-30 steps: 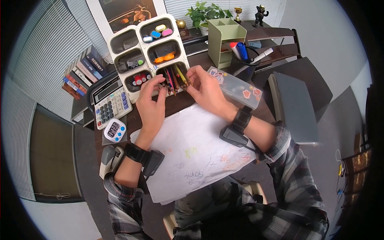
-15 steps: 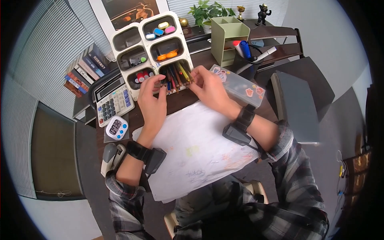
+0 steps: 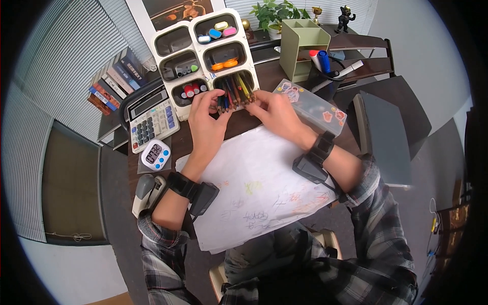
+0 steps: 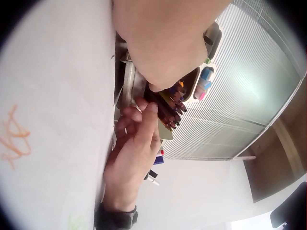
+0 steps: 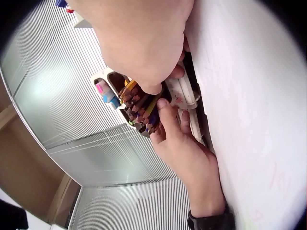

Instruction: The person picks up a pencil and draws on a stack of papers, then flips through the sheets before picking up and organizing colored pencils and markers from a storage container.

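A bundle of colored pencils stands tips up in the front right compartment of a white desk organizer, leaning toward me. My left hand curls its fingers and thumb at the left of the bundle. From the other side my right hand grips the right edge, fingers bent inward. In the right wrist view, the left thumb lies against the pencils, whose sharpened tips sit unevenly. The left wrist view shows the right fingertips close against the dark pencil shafts. Their lower ends are hidden.
White scribbled paper covers the table before me. At left are a calculator, a timer and a stapler. A clear stickered case, a green holder and a black pen cup stand right.
The head view has shifted, so the whole scene sits farther right. Both hands stay around the pencils, and the right fingers have moved slightly lower along the bundle's right side.
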`<state>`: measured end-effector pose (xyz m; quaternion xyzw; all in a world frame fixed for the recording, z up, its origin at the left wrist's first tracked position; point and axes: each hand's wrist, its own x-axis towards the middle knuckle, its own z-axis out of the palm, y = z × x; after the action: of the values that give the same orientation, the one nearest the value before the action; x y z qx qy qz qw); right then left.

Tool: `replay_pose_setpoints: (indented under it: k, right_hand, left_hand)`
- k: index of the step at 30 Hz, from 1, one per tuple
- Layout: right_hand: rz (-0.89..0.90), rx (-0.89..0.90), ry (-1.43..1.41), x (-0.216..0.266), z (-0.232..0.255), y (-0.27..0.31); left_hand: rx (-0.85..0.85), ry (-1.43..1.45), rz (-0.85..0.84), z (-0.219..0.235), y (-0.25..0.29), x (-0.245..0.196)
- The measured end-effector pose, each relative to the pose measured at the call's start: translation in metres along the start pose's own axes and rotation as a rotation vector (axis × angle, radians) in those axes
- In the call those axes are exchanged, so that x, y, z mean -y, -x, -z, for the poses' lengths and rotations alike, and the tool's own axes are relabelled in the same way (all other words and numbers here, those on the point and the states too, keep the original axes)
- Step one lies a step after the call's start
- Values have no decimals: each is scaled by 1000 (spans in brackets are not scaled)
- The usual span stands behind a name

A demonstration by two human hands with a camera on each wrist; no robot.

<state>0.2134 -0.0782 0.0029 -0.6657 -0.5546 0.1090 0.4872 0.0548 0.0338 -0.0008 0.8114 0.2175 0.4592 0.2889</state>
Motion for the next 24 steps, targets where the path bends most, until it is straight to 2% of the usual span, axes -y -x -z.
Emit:
replay_pose_setpoints:
  k: [9,24]
  right_hand:
    - [-30,73,-8,4,2,0]
    - [71,10,-11,2,-1,2]
  left_hand:
    - [-45,72,-12,-2,-1,0]
    - [12,123,-13,-2,0,-3]
